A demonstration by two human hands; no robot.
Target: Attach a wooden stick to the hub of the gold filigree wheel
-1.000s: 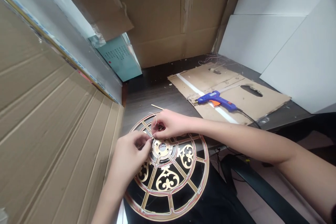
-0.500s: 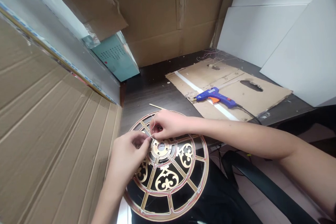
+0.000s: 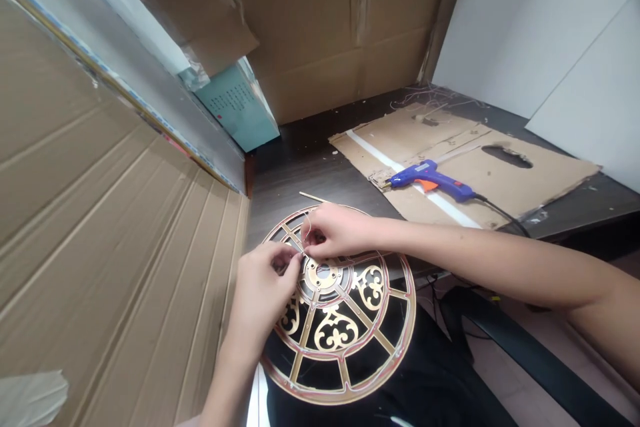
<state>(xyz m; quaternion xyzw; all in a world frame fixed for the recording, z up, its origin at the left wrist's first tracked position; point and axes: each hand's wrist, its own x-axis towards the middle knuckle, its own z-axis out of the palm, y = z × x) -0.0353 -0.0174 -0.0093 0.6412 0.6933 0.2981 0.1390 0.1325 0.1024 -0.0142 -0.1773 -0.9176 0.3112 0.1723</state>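
A round, gold-coloured openwork frame (image 3: 345,373) with spokes, scroll ornaments and a central hub (image 3: 320,275) leans across the dark table edge and the lap. Pinkish wire runs along its rings, with glossy, clear patches in places. My left hand (image 3: 265,290) is closed in a pinch just left of the hub; whatever is between its fingertips is too small to make out. Fingertip to fingertip with it, my right hand (image 3: 340,230) reaches over the frame's far side, pinching a thin wire (image 3: 308,219) that loops up beside the fingers.
A blue glue gun (image 3: 433,181) with an orange trigger lies on a cardboard sheet (image 3: 540,177), its cord trailing right. Behind the frame lies a thin stick (image 3: 313,197). Cardboard walls (image 3: 165,267) stand left and behind, white panels (image 3: 505,33) at right. Below is a dark chair armrest (image 3: 540,360).
The whole view has shifted, so everything sits a little farther right. Both hands stay pinched together by the hub, with only slight finger movement.
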